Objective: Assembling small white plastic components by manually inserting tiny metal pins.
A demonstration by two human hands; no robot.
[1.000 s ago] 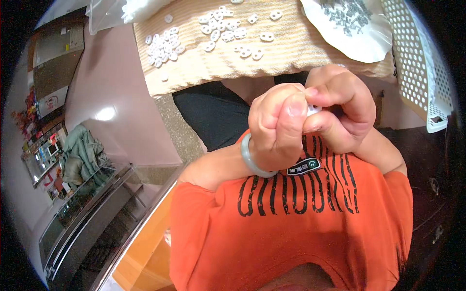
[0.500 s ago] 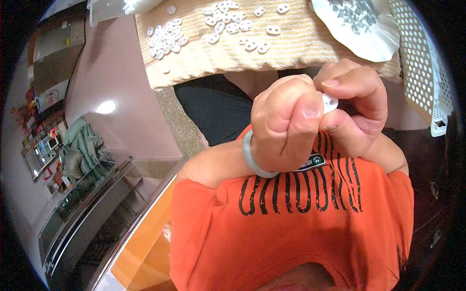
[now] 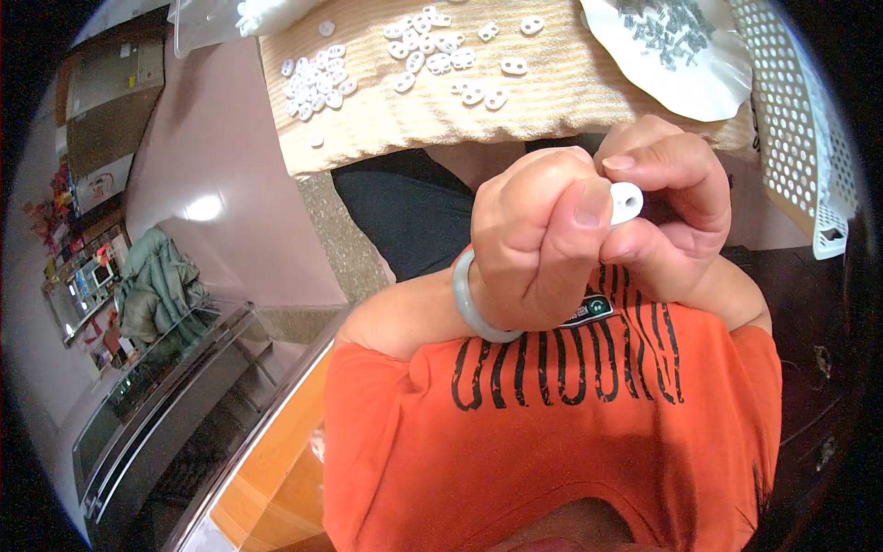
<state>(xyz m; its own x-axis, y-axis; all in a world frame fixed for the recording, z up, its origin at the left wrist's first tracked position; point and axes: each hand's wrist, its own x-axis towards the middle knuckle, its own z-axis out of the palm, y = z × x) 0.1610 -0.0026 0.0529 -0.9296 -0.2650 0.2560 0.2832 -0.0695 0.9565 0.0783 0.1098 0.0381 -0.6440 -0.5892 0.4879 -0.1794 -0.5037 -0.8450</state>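
A small white plastic piece with a round hole point(image 3: 628, 201) is held up in front of my chest. My left hand point(image 3: 543, 235), with a pale bangle on the wrist, pinches it between thumb and curled fingers, hiding its left part. From the other side my right hand point(image 3: 676, 193) closes round it, index fingertip along its upper edge and thumb along its lower edge. Its remaining fingers are curled and partly hidden. Beyond my hands, several similar white two-holed pieces point(image 3: 315, 85) lie heaped on a striped cloth point(image 3: 368, 129), with more pieces point(image 3: 426, 37) scattered to their right.
At the far right, a white sheet or shallow dish point(image 3: 713, 101) bears many small dark grey bits point(image 3: 676, 37). A white perforated basket point(image 3: 800, 110) stands beside it. A clear container point(image 3: 207, 28) sits at the cloth's far left corner.
The white piece has turned between my fingers, so one hole now faces up and its rounded end shows more. My right thumb and index have shifted slightly left.
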